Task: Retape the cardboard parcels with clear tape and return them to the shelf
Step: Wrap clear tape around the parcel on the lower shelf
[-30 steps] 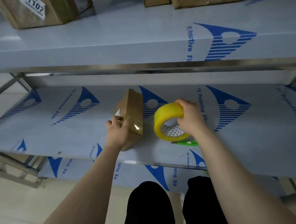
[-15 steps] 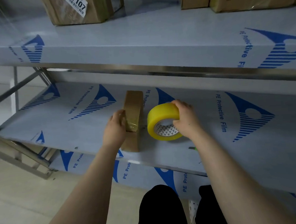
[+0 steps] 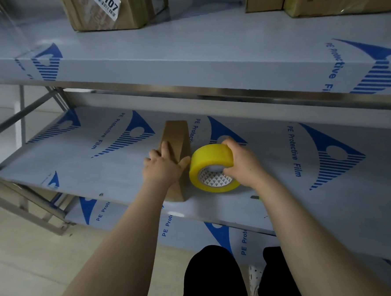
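Frame centre, on the middle shelf [image 3: 88, 168]: a closed cardboard parcel [image 3: 176, 137] on edge, the left grip [image 3: 163, 169] spread wide, pressing it. The right grip [image 3: 242, 163] curls round the yellow tape roll [image 3: 210, 164] just beside it.

middle shelf [image 3: 76, 168]: parcel [image 3: 177, 135], tape roll [image 3: 211, 163] just right of it | left hand [image 3: 162, 168] on parcel, right hand [image 3: 241, 163] on tape roll | upper shelf [image 3: 207, 51] above: boxes [image 3: 104, 14]
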